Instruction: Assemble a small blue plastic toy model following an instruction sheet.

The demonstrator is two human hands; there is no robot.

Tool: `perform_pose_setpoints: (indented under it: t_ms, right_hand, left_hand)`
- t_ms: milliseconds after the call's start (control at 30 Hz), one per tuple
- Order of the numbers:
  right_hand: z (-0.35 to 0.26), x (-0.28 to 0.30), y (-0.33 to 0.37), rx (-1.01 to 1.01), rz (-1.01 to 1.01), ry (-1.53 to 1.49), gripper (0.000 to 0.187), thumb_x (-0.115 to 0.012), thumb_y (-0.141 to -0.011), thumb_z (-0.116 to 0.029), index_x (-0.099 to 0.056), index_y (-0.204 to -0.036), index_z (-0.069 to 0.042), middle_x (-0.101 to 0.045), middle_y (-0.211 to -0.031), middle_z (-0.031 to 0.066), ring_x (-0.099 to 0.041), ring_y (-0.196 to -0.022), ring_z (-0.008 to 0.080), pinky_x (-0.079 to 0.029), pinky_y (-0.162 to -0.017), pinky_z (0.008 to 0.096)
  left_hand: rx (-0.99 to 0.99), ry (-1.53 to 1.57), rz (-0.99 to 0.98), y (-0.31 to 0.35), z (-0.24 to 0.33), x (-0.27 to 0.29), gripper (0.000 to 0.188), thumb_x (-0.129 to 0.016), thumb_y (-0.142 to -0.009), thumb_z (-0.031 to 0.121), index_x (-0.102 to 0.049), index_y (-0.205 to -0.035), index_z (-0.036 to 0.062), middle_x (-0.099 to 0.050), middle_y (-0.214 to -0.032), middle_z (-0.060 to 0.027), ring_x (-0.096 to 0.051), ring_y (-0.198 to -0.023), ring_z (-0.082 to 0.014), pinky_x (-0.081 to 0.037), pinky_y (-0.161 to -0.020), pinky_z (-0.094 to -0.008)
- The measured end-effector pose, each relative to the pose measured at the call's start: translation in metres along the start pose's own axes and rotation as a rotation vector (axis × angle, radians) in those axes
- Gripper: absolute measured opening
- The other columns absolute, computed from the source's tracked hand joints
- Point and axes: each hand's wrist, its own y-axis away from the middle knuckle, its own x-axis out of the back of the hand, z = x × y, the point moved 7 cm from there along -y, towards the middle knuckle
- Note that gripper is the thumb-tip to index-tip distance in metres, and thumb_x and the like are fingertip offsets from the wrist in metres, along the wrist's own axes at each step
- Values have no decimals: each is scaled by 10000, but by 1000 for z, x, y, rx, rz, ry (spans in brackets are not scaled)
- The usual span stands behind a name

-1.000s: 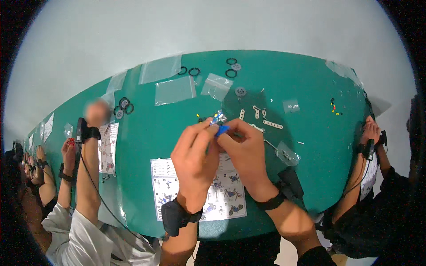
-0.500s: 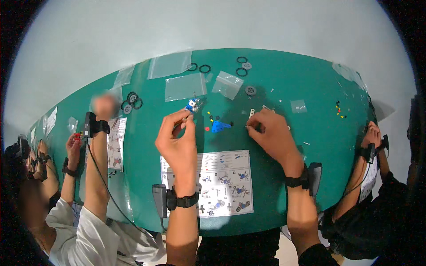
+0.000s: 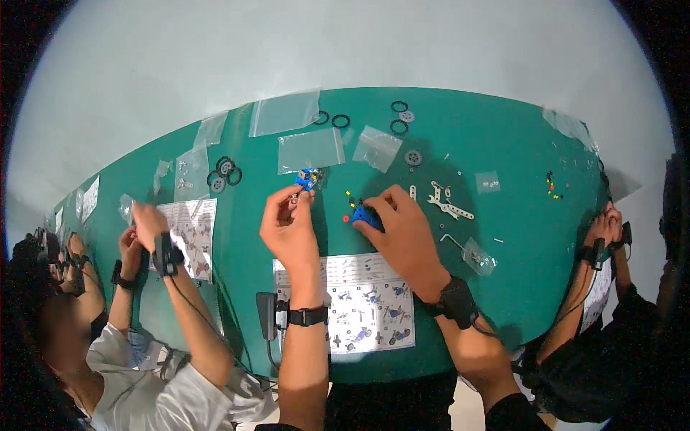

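My left hand [image 3: 293,233] pinches a small blue-and-metal toy assembly [image 3: 305,178] between thumb and fingers, raised over the table. To its right, my right hand [image 3: 404,241] has its thumb and fingertips on a blue plastic part [image 3: 362,216], partly hidden by the fingers. A small red ring [image 3: 346,218] lies at the left side of this part, with tiny yellow pieces [image 3: 350,196] just beyond it. Below both hands, a printed instruction sheet [image 3: 370,320] with pictures of toy vehicles lies flat on the green table.
Right of my right hand lie metal strips and a flat spanner [image 3: 451,207], a hex key [image 3: 453,241] and a small clear bag [image 3: 479,258]. Farther back are a grey wheel [image 3: 412,158], black tyres [image 3: 341,121] and clear bags [image 3: 311,150]. Co-workers' hands [image 3: 149,224] work on either side.
My right hand has moved left from the metal strips to the blue plastic part. My left hand still holds the assembly. The left co-worker's raised hand has come down toward their other hand.
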Motion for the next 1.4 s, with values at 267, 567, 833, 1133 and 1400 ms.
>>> perform_pose_setpoints:
  t_ms: [267, 567, 833, 1133, 1400]
  right_hand:
    - [30, 22, 3, -162, -42, -249, 188, -802, -852, -116, -702, -976, -15, -643, -955, 124, -651, -791, 275, -531, -724, 374]
    - [78, 100, 1, -263, 306, -65, 121, -745, -904, -86, -716, -989, -6, -722, -920, 131, -684, -779, 225, -530, -704, 333]
    - [59, 64, 2, -117, 8, 13, 123, -744, -851, -47, -686, -954, -12, -686, -907, 134, -695, -815, 310, -543, -716, 394]
    - [39, 44, 10, -12, -245, -114, 160, -769, -842, -87, -698, -973, -29, -656, -903, 140, -679, -793, 319, -546, -719, 415]
    - [39, 43, 16, 118, -211, -35, 110, -745, -872, -67, -723, -975, -37, -667, -947, 135, -675, -804, 335, -552, -730, 406]
  left_hand:
    - [-46, 100, 124, -3, 24, 17, 127, -674, -943, -79, -671, -1062, -33, -687, -967, -96, -715, -878, -184, -581, -808, -287]
    - [-121, 85, 167, -20, 86, 61, 109, -656, -952, -52, -661, -1059, -29, -694, -973, -103, -721, -901, -208, -591, -845, -314]
    - [-52, -54, 45, -11, 50, 68, 123, -697, -933, -71, -682, -1040, -15, -711, -970, -80, -720, -896, -159, -567, -809, -261]
    - [3, 99, -318, 11, 31, -26, 149, -703, -905, -97, -694, -1028, -14, -715, -1046, -90, -706, -969, -171, -568, -880, -292]
    - [-37, 39, -305, 18, 21, -30, 134, -680, -912, -106, -680, -1016, -22, -705, -1059, -92, -711, -929, -172, -574, -844, -282]
